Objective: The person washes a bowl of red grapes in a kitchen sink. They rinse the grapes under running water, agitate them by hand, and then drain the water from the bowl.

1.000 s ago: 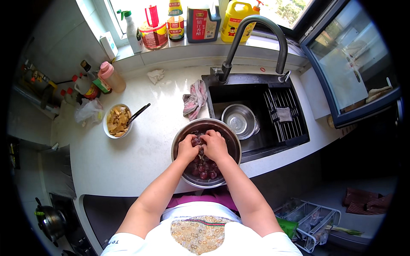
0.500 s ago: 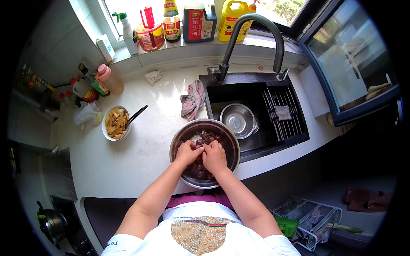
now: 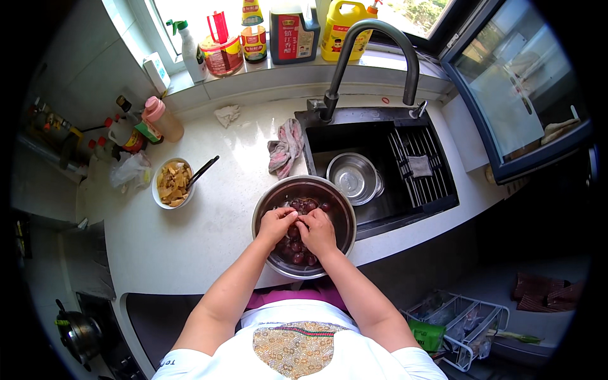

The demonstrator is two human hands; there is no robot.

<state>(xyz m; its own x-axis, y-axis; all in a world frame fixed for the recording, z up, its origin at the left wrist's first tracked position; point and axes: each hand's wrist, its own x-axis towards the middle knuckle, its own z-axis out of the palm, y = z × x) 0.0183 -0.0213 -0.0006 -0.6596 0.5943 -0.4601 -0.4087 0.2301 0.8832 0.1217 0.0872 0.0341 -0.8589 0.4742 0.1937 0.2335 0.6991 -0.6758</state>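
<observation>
Dark red grapes lie in a round steel basin, which stands at the counter's front edge and laps over the sink's near left corner. Both of my hands are inside the basin, above the grapes. My left hand is closed in a pinch, thumb against fingertips. Facing it, my right hand is pinched too, its fingertips meeting the left ones. Whatever sits between the fingertips is too small and covered to make out. Several grapes show beyond the hands and between my wrists.
Right of the basin, a black sink holds a steel bowl and a rack under a curved tap. A crumpled cloth lies behind. At left stands a food bowl with a black-handled utensil. Bottles line the sill.
My left hand has shifted slightly up and right, and its fingertips have come together with the right hand's. The right hand has barely moved. The basin stays in place.
</observation>
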